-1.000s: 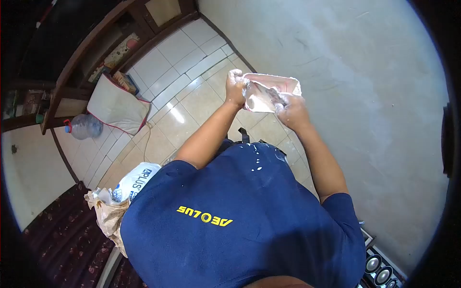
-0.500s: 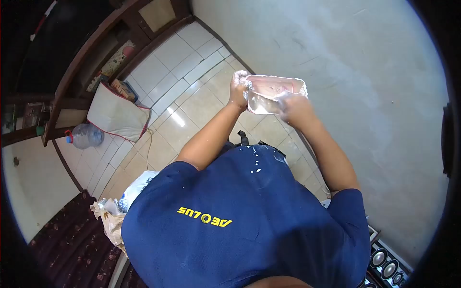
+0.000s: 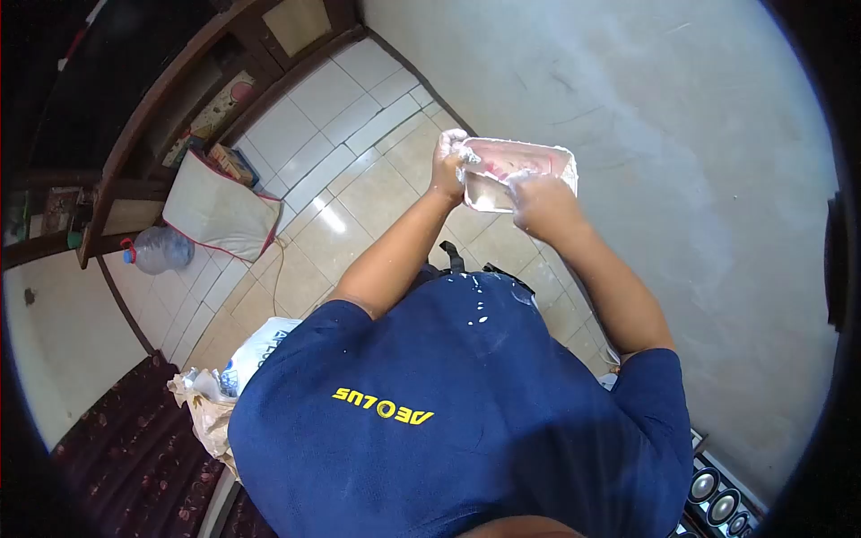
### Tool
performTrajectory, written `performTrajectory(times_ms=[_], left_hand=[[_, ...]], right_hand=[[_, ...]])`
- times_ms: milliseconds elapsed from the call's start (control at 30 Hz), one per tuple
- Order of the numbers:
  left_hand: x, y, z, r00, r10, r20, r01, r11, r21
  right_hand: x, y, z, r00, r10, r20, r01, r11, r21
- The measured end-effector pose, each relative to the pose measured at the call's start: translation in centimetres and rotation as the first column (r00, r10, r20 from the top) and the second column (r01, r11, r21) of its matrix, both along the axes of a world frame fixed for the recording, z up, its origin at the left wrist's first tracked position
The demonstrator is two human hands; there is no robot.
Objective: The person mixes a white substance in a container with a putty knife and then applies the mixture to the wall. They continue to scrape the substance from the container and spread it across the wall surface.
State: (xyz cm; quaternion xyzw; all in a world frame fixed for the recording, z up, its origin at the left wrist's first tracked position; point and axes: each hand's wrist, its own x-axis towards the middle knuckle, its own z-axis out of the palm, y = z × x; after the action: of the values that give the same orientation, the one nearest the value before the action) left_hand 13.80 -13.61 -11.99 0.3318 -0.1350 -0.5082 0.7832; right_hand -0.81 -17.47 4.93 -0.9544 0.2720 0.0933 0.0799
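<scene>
Container [image 3: 563, 163], pale and shallow, is held tilted above the tiled floor [image 3: 359, 199], near the wall [image 3: 646, 242]. The left hand [image 3: 447, 169] grips its left end; the right hand [image 3: 547, 208] sits at its near side, fingers curled closed, anything inside them hard to make out. White paste [image 3: 468, 155] coats the left fingertips, so that hold could slip, and a hard push from the right could tip the container and drop paste.
</scene>
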Motion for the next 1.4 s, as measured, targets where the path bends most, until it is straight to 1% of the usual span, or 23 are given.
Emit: performTrajectory(times_ms=[33,100,167,233,300,400,500,567,633,700,733,800,833,867,1000,1033,1100,1167,1233,1300,1333,1367,1400], left_hand=[[0.1,0.1,-0.1,1.000,-0.001,0.001,0.001,1.000,0.004],[0.1,0.2,-0.1,0.999,-0.034,0.000,0.034,0.998,0.050],[0.2,0.5,0.7,0.998,-0.047,-0.035,0.049,0.997,0.056],[0.2,0.8,2.4,0.986,-0.038,-0.165,0.048,0.997,0.061],[0.3,0.4,1.7,0.987,-0.052,-0.150,0.057,0.998,0.027],[0.1,0.9,3.8,1.000,-0.004,-0.029,0.006,0.998,0.069],[0.4,0.7,2.6,0.996,-0.032,-0.079,0.039,0.995,0.091],[0.4,0.7,2.3,0.992,-0.020,-0.123,0.030,0.996,0.083],[0.5,0.8,2.7,0.989,-0.052,-0.139,0.058,0.998,0.036],[0.3,0.8,3.0,0.986,-0.061,-0.157,0.067,0.997,0.034],[0.1,0.7,3.0,0.995,-0.055,-0.086,0.060,0.997,0.052],[-0.1,0.7,3.7,1.000,-0.025,-0.002,0.025,0.995,0.100],[0.0,0.8,4.3,1.000,-0.022,0.000,0.021,0.995,0.098],[0.2,1.0,4.8,0.999,-0.033,-0.001,0.033,0.995,0.093],[0.1,0.9,4.8,0.998,-0.046,-0.050,0.050,0.996,0.076],[-0.1,0.8,5.0,0.996,-0.043,-0.074,0.047,0.998,0.053],[0.0,0.5,4.2,0.991,-0.052,-0.123,0.055,0.998,0.023],[0.0,0.6,4.6,0.996,-0.055,-0.074,0.060,0.996,0.069],[-0.1,0.8,4.7,0.995,-0.056,-0.088,0.062,0.996,0.061],[-0.2,1.1,5.5,0.992,-0.066,-0.107,0.071,0.997,0.037],[-0.5,1.2,6.1,0.999,-0.048,0.004,0.047,0.996,0.077],[-0.7,1.0,5.8,0.999,-0.052,0.005,0.051,0.996,0.072],[-0.9,0.9,4.9,0.998,-0.056,-0.002,0.056,0.997,0.056]], right_hand=[[0.1,0.4,0.1,0.999,0.016,-0.042,-0.015,0.999,0.034],[-0.4,0.1,1.1,0.998,-0.051,0.032,0.050,0.998,0.031],[-0.6,-0.5,2.9,0.995,-0.058,0.078,0.063,0.996,-0.066],[-0.3,-0.5,3.0,0.990,-0.092,0.103,0.096,0.995,-0.039],[0.1,-0.3,1.9,0.998,-0.008,0.065,0.010,0.999,-0.034],[1.0,1.0,0.2,0.998,0.039,0.043,-0.040,0.999,0.011],[0.7,0.7,1.2,0.998,0.055,0.034,-0.056,0.998,0.039],[0.2,0.6,3.8,0.996,-0.053,0.068,0.054,0.998,-0.011],[-0.1,0.2,3.3,0.998,-0.028,0.048,0.027,1.000,0.015],[-0.2,0.7,2.3,0.993,0.118,-0.025,-0.117,0.992,0.052],[0.4,0.8,2.2,0.981,0.149,-0.123,-0.143,0.988,0.057],[0.5,0.7,3.8,0.988,0.106,-0.110,-0.104,0.994,0.029],[0.7,0.5,4.4,0.993,0.072,-0.098,-0.072,0.997,0.006],[0.0,0.0,4.4,0.998,0.058,-0.004,-0.058,0.998,-0.028],[0.8,-0.4,5.1,0.999,0.043,-0.027,-0.045,0.995,-0.086],[0.8,0.0,4.7,0.999,0.035,-0.026,-0.037,0.995,-0.089],[1.1,0.5,4.2,0.993,0.035,-0.111,-0.031,0.999,0.039],[0.2,0.5,4.3,0.995,0.082,-0.053,-0.082,0.997,-0.013],[0.0,0.8,6.0,0.999,0.046,0.025,-0.046,0.999,-0.008],[-0.3,0.8,4.6,0.996,0.067,0.054,-0.067,0.998,-0.001],[-0.3,0.7,4.0,0.998,0.063,-0.032,-0.062,0.998,0.013],[-0.3,0.5,3.8,0.991,0.060,-0.120,-0.057,0.998,0.026],[-0.3,0.5,4.5,0.994,0.034,-0.105,-0.031,0.999,0.037]])
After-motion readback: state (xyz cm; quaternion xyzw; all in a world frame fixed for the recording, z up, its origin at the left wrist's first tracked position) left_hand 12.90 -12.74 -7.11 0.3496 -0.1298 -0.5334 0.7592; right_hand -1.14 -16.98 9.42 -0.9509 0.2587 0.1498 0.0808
